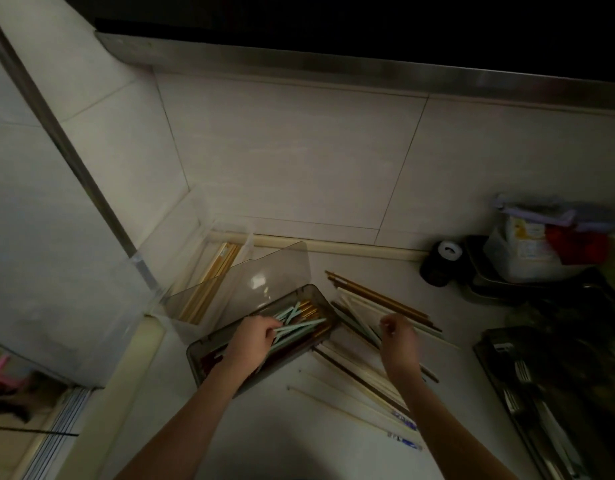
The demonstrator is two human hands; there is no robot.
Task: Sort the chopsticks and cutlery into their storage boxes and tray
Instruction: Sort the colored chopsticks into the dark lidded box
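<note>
A: Left hand (pixel 254 336) is pinching mint chopsticks (pixel 299 329) inside the grey box (pixel 209 344). Lay them parallel, tips together.

B: Right hand (pixel 397 336) over the pile (pixel 361 327) on the counter (pixel 264 441), fingers curled; holding anything? Can't tell.

The near part of the smoky box (pixel 300 292) is covered by the left hand (pixel 252 336) and forearm. Right of the box, the cutlery tray (pixel 500 379) is cut off by the picture's edge and lost in darkness. What the right hand (pixel 397 336) pinches cannot be told. The bag (pixel 541 237) behind the tray is blurred.
</note>
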